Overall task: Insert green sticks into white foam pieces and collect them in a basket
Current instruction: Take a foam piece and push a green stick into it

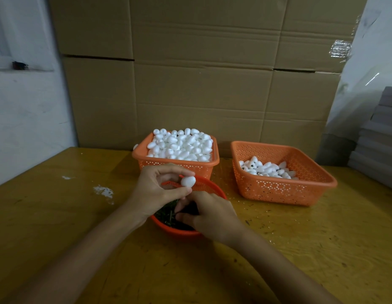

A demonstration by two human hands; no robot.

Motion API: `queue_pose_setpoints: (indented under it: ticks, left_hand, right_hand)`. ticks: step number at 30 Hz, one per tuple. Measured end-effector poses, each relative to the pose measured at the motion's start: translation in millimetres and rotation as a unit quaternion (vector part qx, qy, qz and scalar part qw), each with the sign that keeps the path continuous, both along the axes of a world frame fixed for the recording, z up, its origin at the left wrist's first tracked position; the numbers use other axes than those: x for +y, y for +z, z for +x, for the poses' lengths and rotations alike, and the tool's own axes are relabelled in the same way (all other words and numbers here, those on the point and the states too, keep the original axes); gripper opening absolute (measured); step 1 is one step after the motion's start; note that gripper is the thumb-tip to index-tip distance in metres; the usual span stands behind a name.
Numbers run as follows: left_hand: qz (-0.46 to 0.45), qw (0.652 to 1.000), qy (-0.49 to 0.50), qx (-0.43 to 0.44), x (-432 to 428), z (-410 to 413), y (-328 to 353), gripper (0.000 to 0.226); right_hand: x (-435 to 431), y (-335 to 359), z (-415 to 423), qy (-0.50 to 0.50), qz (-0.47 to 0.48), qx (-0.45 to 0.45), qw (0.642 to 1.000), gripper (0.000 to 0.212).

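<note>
1. Table [59, 216]: a yellow-brown wooden top, with white smears [104, 191] toward its left edge.
2. Left hand [155, 189]: it was raised over the far rim of the round bowl [175, 232], near the middle of the table. Thumb and fingertips were clamped on one foam piece [188, 181], the thumb beneath and the fingers curled over the top.
3. Foam piece: white and egg-shaped, held clear of the table. It sat just in front of the full basket [201, 170] and above the bowl's far rim.
4. Right hand [210, 216]: it was lowered into the round bowl, just below and beside the left hand. The fingers were curled downward and close together, with the tips among the green sticks [166, 213]. Whether they gripped a stick could not be told.
5. Round bowl: red-orange and perforated, the container nearest the table's front edge. It held a heap of green sticks.
6. Full basket: orange, square and perforated, at the far edge directly behind the bowl. It was heaped above its rim with loose foam pieces [181, 145].
7. Second basket [278, 189]: the same type, standing apart to the right, toward the far right corner. A shallow layer of white pieces [267, 170] lay inside, and several showed a dark spot at one end.
8. Surroundings: cardboard cartons [190, 73] stood behind the far edge, and a stack of grey sheets [379, 139] lay beyond the right edge.
</note>
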State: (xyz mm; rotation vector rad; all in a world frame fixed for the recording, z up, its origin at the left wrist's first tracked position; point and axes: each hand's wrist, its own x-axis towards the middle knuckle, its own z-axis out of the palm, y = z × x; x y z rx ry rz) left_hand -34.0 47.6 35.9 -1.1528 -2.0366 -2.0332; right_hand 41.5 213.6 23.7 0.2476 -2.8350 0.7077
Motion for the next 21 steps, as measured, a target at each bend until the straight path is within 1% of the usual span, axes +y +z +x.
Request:
queue_pose_setpoints:
  ticks: [6, 9, 15, 21]
  left_hand:
    - [0.001, 1.0, 0.004, -0.012, 0.0, -0.5, 0.6, 0.034]
    - [0.019, 1.0, 0.008, -0.024, 1.0, -0.6, 1.3, 0.034]
    - [0.055, 0.997, 0.013, -0.049, 2.7, 0.0, 3.2, 0.033]
    - [0.062, 0.996, 0.013, -0.06, 1.6, -0.7, 3.1, 0.029]
  right_hand:
    - [0.5, -2.9, -0.1, 0.007, -0.002, 0.024, 1.0, 0.011]
    - [0.3, -2.5, 2.1, 0.009, -0.001, 0.036, 0.999, 0.012]
    - [-2.0, 1.7, 4.5, 0.008, -0.06, 0.047, 0.997, 0.006]
    - [-3.1, 5.9, 2.8, -0.003, -0.12, 0.044, 0.992, 0.02]
